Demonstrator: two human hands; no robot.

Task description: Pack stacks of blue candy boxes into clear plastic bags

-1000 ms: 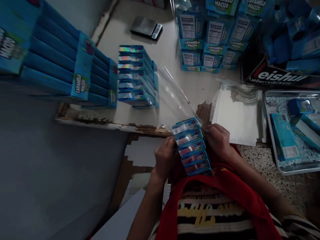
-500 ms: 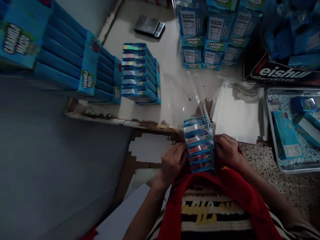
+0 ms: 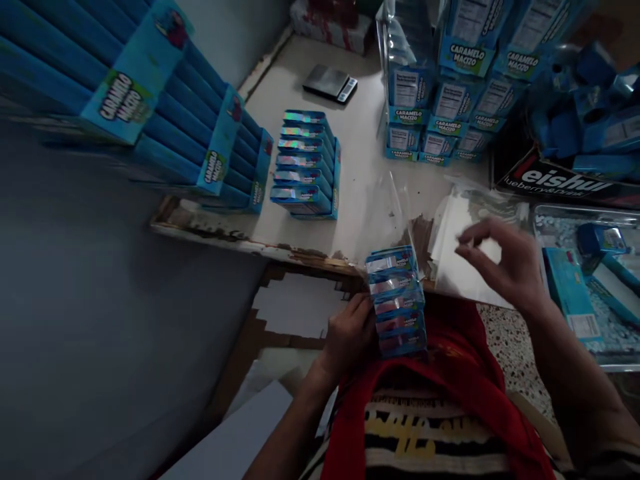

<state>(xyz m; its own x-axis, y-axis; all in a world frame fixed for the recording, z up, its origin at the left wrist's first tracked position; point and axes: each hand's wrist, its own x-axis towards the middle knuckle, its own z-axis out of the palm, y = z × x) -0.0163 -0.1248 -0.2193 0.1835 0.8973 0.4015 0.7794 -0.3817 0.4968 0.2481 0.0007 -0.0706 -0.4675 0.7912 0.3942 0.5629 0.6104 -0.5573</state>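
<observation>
- Worn table (image 3: 353, 193) is filling upper middle of frame
- bagged boxes (image 3: 397, 303) are sitting lower centre, probably light, stiff, slippery; I'd be gripping the sides
- left hand's (image 3: 347, 330) curled, gripping their edge; right hand's (image 3: 510, 263) fingers nearly pinching, can't tell what's held

Row of blue boxes (image 3: 397, 303), white lettering, inside clear plastic bag (image 3: 388, 210), at edge of table (image 3: 357, 173)

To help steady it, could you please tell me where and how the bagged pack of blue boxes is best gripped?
I'd grip the bagged pack along its long right side, coming from the right: no hand covers that straight side, the left hand is at the opposite one, and beyond the far end the clear bag looks loose.
</observation>
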